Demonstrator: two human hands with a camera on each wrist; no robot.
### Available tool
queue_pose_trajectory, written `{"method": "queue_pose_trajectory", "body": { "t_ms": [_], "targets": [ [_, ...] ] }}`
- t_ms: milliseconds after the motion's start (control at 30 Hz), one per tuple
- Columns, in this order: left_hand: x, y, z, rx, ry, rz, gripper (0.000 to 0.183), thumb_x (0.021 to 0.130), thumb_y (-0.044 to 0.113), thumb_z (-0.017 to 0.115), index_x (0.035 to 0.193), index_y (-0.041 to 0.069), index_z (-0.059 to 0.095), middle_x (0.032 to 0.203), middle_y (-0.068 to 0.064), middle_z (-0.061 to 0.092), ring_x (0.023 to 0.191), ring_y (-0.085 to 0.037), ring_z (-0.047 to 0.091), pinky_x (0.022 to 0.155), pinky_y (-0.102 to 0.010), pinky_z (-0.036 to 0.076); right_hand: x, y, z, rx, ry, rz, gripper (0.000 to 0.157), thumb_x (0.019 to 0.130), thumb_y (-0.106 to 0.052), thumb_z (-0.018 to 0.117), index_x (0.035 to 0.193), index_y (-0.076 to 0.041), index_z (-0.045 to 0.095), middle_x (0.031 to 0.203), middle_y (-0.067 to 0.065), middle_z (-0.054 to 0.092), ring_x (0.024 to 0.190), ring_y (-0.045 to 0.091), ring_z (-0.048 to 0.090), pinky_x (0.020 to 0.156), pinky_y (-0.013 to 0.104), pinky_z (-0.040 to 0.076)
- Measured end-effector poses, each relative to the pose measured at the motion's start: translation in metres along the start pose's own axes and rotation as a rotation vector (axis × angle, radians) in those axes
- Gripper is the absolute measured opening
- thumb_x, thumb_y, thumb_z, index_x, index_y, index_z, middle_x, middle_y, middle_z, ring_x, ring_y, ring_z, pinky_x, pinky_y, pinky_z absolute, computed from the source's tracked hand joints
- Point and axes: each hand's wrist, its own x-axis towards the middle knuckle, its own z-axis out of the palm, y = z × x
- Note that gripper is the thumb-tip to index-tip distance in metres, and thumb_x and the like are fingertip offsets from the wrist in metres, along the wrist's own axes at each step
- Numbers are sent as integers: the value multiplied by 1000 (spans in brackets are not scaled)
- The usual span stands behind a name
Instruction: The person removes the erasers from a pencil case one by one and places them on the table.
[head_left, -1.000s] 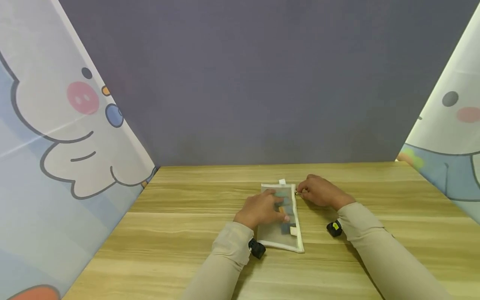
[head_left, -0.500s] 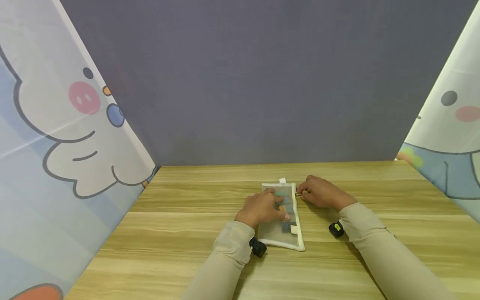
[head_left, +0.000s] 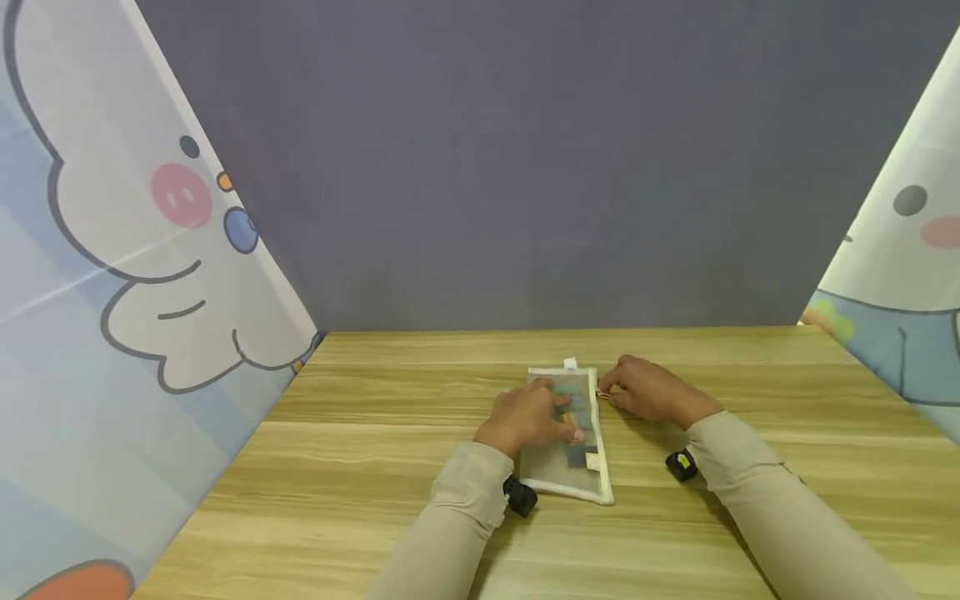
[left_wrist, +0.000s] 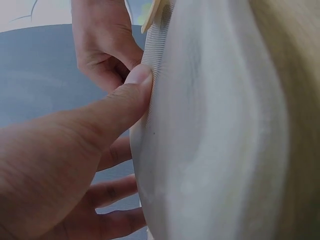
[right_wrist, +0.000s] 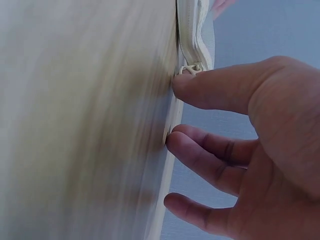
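1. On the yellowish wood-grained surface [head_left: 330, 467], right of the middle in the head view, a flat rectangular see-through pouch [head_left: 551, 477] with white edging lies lengthwise before the person.
2. Behind the surface stands a plain dark grey panel [head_left: 540, 167]; a pale printed sheet with a pink-snouted cartoon figure [head_left: 82, 200] slopes along the left, and a white-and-blue cartoon sheet [head_left: 892, 258] along the right.
3. Beige sleeves [head_left: 450, 533] cover both arms, and a small black wrist camera [head_left: 520, 497] sits by the left cuff, just beside the pouch's near end.
4. Across the pouch, the left hand [head_left: 525, 417] hides part of the blue and orange contents [head_left: 574, 455], too blurred to identify; its fingers are spread, the thumb pressing near the zip.
5. At the far right corner, the right hand [head_left: 647, 392] pinches the cream zipper pull [right_wrist: 191, 69], its thumb partly covering it; the other fingers are bent loosely below.
6. Compared with half a second ago, the whole head view is shifted slightly rightward; the left hand keeps its place on the pouch, while the right hand and the pull sit very slightly nearer the person.
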Motion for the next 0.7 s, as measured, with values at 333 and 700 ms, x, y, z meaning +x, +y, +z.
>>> {"method": "queue_pose_trajectory", "body": {
  "t_ms": [333,700],
  "targets": [
    [-1,-1,1,33,-19,6,72,82,72,64,146,40,52,159,6,36,140,-23,43,105,-49,41,-5,-6,3,-27,19,-24,16,93,-9,72,108,-12,77,97,1,65,83,15,57,73,39,51],
    [-1,2,-1,42,-24,15,74,85,71,61,150,39,46,160,3,35,141,-24,42,108,-47,39,-14,-13,-2,-31,24,-62,14,91,-7,74,104,-12,77,100,3,65,89,20,63,78,42,54]
  ]
}}
